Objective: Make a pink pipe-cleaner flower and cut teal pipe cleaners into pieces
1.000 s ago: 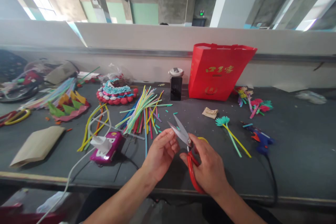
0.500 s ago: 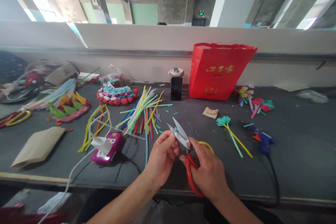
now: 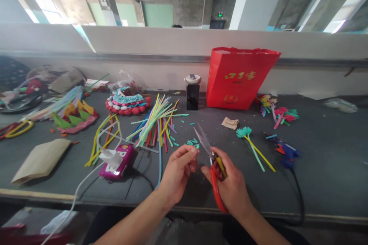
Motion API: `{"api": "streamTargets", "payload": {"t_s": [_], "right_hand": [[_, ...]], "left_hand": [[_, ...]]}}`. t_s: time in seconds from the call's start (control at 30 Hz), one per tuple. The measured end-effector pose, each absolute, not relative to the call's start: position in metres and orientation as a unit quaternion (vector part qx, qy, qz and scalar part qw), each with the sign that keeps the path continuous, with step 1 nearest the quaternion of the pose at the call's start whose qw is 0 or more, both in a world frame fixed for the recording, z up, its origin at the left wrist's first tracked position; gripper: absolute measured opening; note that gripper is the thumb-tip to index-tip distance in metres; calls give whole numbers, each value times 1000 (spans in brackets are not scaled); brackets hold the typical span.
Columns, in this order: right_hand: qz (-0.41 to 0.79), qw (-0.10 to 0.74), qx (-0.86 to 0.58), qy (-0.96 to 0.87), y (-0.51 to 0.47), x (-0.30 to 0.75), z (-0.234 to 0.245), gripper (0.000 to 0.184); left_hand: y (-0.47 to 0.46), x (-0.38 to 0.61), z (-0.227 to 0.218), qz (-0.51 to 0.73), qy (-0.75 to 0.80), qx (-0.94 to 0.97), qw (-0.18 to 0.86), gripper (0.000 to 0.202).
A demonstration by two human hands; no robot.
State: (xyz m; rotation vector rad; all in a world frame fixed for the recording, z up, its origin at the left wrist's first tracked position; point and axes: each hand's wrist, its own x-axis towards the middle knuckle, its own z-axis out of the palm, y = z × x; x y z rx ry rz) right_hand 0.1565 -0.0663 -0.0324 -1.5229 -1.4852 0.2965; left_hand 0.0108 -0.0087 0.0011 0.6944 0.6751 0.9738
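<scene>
My right hand [image 3: 231,180] grips a pair of scissors [image 3: 214,160] with red and yellow handles, its blades pointing up and away from me. Beside it, my left hand [image 3: 179,170] is closed in a pinch with a small teal piece [image 3: 197,146] at the fingertips, mostly hidden by them. Just beyond the left fingers, several short teal cut pieces [image 3: 193,142] lie on the dark table. Farther off is a pile of colourful pipe cleaners [image 3: 156,120]. A teal flower [image 3: 244,132] with green and yellow stems rests to the right.
A glue gun [image 3: 287,154] with a black cord lies at right. The red bag [image 3: 241,78], a phone [image 3: 193,97] and a cup stand at the back. On the left are a purple power strip [image 3: 119,164], a brown paper bag [image 3: 41,160] and a felt crown [image 3: 76,118].
The scissors have moved right, away from my left fingers, and their blades have come closer together. More teal pieces now show beyond the left hand, which has barely moved.
</scene>
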Motion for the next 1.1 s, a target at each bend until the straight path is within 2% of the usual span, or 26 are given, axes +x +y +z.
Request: {"api": "streamTargets", "payload": {"t_s": [0.2,0.33,0.53,0.63,0.73,0.83,0.93,1.0,1.1], "right_hand": [[291,597,-571,-482,-59,159,-20,47],[350,619,-538,-453,-59,161,-14,45],[341,609,-540,-469,-59,165,-14,42],[315,602,-559,-475,-60,165,-16,41],[301,591,-574,-480,-62,164,-19,40],[297,586,-577,-485,-64,162,-19,40],[301,577,-576,-494,-66,161,-19,40],[289,568,-581,-506,-67,161,-18,39],[206,532,-603,-559,-67,162,-19,38]], "left_hand": [[-17,20,-4,376,344,363,780,22],[-20,23,-7,346,361,399,769,20],[-21,23,-9,340,369,458,734,21],[-22,22,-11,372,381,531,660,19],[-22,21,-12,409,380,617,555,8],[-24,21,-6,411,389,652,505,4],[-25,22,-1,403,401,639,518,7],[-24,22,0,403,407,590,568,6],[-19,20,1,426,394,466,669,11]]}}
